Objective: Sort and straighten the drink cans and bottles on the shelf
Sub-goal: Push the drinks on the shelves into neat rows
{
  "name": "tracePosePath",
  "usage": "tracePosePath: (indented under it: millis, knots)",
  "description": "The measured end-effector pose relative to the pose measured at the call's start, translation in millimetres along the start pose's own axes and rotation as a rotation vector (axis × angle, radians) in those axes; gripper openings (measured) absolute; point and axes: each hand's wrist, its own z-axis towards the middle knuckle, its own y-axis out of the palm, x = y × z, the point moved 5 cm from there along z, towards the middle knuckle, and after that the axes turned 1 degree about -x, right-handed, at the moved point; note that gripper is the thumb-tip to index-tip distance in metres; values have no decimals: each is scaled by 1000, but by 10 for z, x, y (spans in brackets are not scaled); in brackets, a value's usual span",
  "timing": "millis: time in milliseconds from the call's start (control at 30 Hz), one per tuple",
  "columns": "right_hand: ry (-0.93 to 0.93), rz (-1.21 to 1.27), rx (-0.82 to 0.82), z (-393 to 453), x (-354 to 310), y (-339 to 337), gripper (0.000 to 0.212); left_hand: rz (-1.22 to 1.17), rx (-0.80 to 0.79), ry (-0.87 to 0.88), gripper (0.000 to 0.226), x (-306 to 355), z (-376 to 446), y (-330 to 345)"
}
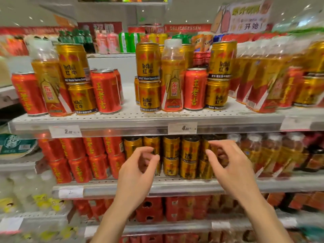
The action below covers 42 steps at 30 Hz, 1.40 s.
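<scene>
Drink cans and bottles stand mixed along the front edge of the upper shelf [147,120]. Toward its left end, a red can [29,93] stands beside an amber bottle [50,81], then a stack of two gold cans [77,79], then another red can [106,92] leaning slightly. A bare stretch of shelf separates this group from the middle one: two stacked gold cans [149,78], a white-capped amber bottle [172,76], a red can [195,88] and a further stack of two gold cans [219,76], each just beside the next. Toward the right end, blurred amber bottles [266,79] tilt against more cans. Price tags [182,128] sit on the shelf's front rail.

On the middle shelf [175,187], red cans [84,158] stacked two high fill the left part, gold cans [180,155] stacked two high the centre, and bottles [273,151] the right.

Your left hand [138,171] is raised in front of the gold cans of the middle shelf, fingers loosely curled with thumb and forefinger apart, holding nothing. Your right hand [229,165] is raised beside it in front of the same row, fingers also loosely curled and empty. Whether either hand touches a can cannot be told. The two hands are near each other but apart.

The lowest shelf visible carries red packs [177,209].
</scene>
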Motion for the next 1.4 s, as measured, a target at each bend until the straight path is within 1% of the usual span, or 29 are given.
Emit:
tracePosePath:
  millis: [67, 133, 200, 333, 433, 533, 667, 800, 867, 967, 1033, 1167, 1300, 1400]
  knots:
    - [-57, -30, 38, 160, -30, -91, 24, 5, 1, 27, 10, 102, 86, 122]
    - [-115, -63, 55, 324, -80, -138, 23, 69, 20, 78, 7, 205, 176, 196]
    - [-186, -111, 55, 480, -150, -152, 23, 83, 49, 82, 8, 279, 276, 234]
    - [-280, -203, 55, 751, -272, -121, 28, 10, 53, -38, 26, 261, 479, 324]
    - [-314, -259, 39, 889, -298, -39, 33, 71, 62, -86, 44, 223, 537, 384]
    - [-341, -286, 34, 936, -298, 18, 32, 152, 98, -61, 50, 242, 556, 382]
    - [-336, -276, 50, 939, -280, 19, 29, 305, 172, 69, 44, 293, 611, 323]
    - [-338, -266, 59, 955, -279, 39, 30, 314, 203, 170, 38, 325, 626, 288]
    - [-334, -266, 66, 955, -280, 44, 31, 304, 196, 173, 38, 334, 638, 289]
    - [-335, -265, 77, 941, -272, 50, 32, 174, 164, 123, 36, 306, 680, 295]
    - [-334, -268, 81, 935, -260, 63, 33, 121, 145, 119, 32, 289, 692, 305]
    - [-326, -265, 92, 932, -248, 77, 33, 85, 116, 210, 24, 290, 720, 294]
    - [-320, -243, 83, 940, -265, 63, 34, 142, 83, 332, 23, 321, 733, 274]
    - [-285, -177, 55, 982, -291, 24, 32, 148, 55, 349, 22, 331, 753, 257]
